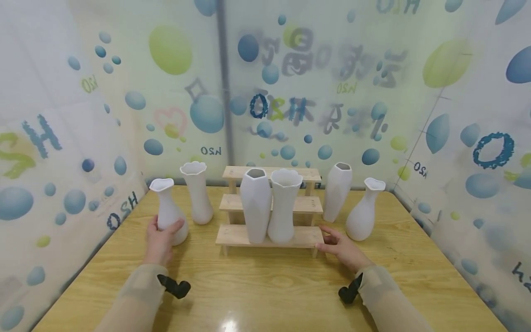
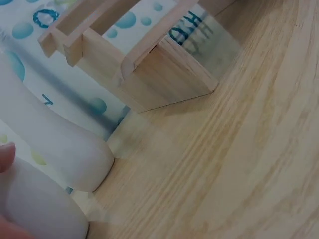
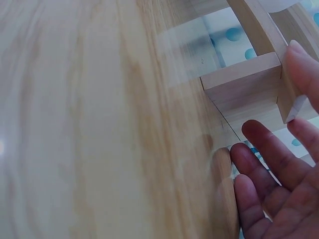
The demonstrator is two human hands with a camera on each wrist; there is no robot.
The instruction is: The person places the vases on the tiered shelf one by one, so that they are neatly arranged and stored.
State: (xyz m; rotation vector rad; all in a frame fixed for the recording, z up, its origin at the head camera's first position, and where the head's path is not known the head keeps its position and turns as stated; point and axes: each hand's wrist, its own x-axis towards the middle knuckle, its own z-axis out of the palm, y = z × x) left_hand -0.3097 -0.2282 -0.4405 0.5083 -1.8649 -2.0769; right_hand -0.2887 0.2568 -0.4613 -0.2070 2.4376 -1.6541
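At the left, my left hand (image 1: 159, 240) grips the body of a white vase (image 1: 168, 210) with a flared, wavy rim; its base appears to be on the table. In the left wrist view only bits of my fingers and the lower part of that vase (image 2: 42, 204) show. My right hand (image 1: 344, 249) pinches the right end of the lowest step of a three-step wooden stand (image 1: 234, 235), thumb in front and index finger behind. The other fingers (image 3: 256, 186) of that hand are loosely bent beside the step. A faceted white vase (image 1: 255, 207) and a scalloped-rim vase (image 1: 284, 207) stand upright on this step.
Behind the left-hand vase stands a tall scalloped white vase (image 1: 199, 196). Right of the stand are a faceted vase (image 1: 337, 193) and a round-bellied vase (image 1: 362, 216). Curtains (image 1: 265, 115) printed with drops surround the wood-grain table (image 1: 257, 290) at the back and sides.
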